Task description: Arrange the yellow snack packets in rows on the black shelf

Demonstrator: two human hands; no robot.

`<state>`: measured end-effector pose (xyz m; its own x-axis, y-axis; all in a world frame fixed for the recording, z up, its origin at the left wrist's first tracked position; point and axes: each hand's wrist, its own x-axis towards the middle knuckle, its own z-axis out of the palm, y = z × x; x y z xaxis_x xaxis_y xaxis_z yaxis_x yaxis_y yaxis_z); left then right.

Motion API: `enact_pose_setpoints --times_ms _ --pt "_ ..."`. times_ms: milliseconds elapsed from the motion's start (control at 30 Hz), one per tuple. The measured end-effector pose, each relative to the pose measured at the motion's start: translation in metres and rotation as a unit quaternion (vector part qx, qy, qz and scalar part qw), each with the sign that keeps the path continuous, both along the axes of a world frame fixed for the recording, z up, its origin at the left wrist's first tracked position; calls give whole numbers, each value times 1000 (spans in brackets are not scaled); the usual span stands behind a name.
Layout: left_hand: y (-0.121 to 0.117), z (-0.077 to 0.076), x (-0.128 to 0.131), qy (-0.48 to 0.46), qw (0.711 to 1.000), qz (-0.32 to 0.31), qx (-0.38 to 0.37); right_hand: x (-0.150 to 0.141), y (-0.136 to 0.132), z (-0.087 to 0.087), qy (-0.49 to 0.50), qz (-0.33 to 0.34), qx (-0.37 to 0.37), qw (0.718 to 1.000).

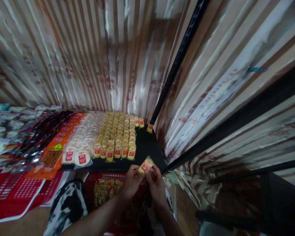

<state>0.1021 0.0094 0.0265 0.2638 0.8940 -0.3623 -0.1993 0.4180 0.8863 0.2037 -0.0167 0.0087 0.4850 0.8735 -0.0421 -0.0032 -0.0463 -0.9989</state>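
Note:
Both my hands meet low in the middle of the head view and pinch one small yellow snack packet (146, 164) with a red and white label. My left hand (131, 182) closes on its lower left side. My right hand (156, 183) closes on its lower right side. The packet hovers just in front of the black shelf (147, 147), near its bare right part. On that shelf several rows of the same yellow packets (118, 136) lie side by side. Under my hands a red basket (93, 183) holds more packets.
Left of the yellow rows lie round white packets (82, 144), orange packets (56, 149), dark packets (40, 136) and pale packets (5, 126). A red crate (17, 193) sits at lower left. Striped shiny curtains hang behind and to the right. A black pole (177, 62) rises from the shelf corner.

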Motion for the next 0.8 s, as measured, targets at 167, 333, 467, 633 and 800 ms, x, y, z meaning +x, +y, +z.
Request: enact_pose_setpoints --times_ms 167,333,467,633,800 --pt "31 26 9 271 942 -30 196 27 52 0 -73 -37 63 995" --pt "66 57 21 407 802 -140 414 44 119 7 -116 -37 101 987" --pt "106 68 31 461 737 -219 442 52 169 2 -131 -22 104 986" --pt "161 71 38 505 706 -213 449 58 211 -5 -176 -15 91 980" --pt "212 69 33 470 749 -158 439 51 240 -6 -218 -6 84 972"
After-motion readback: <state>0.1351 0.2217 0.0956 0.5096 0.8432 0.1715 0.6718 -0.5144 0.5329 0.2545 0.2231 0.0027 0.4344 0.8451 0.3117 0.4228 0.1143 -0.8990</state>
